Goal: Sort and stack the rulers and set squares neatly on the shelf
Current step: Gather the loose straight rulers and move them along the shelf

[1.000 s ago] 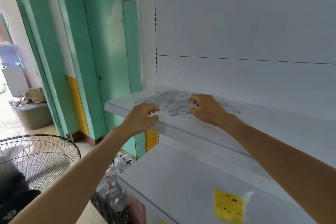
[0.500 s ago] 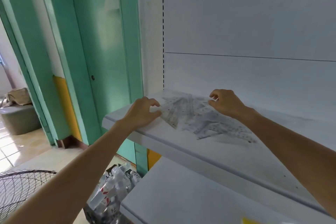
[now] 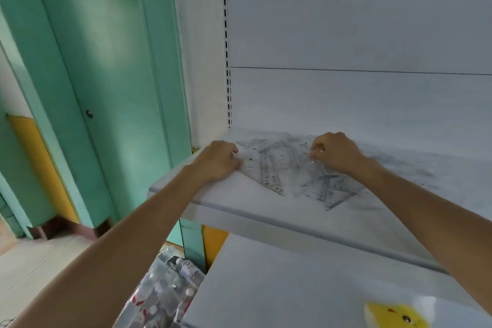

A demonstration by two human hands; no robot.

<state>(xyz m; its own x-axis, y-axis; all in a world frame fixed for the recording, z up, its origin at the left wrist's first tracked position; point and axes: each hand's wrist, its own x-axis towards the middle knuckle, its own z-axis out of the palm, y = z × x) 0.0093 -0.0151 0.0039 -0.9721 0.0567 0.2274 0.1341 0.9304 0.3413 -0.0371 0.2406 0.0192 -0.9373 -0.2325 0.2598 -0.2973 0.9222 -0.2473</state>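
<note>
I am standing at a white metal shelf with both bare arms stretched forward onto it. A loose, overlapping heap of clear plastic rulers and set squares with fine printed scale marks lies on the shelf near its left end, close to the white back panel. The pieces cross one another at different angles; because they are transparent and the picture is soft, I cannot count them or tell each ruler from each triangle.

My left hand rests knuckles-up at the left edge of the heap, fingers curled down so the tips meet the nearest clear piece. Whether it is pinching that piece or only pressing on it I cannot tell. My right hand sits at the heap's right side, fingers bent inward with thumb and forefinger drawn close together over the plastic; it seems to have a corner of one piece nipped between them, though the grip is not sharp enough to be sure.

Below is a second white shelf, with a yellow cartoon-faced card lying at its right. To the left of the shelving stands a mint-green door in a matching frame, and on the floor beside the lower shelf is a shrink-wrapped pack of clear plastic bottles.
</note>
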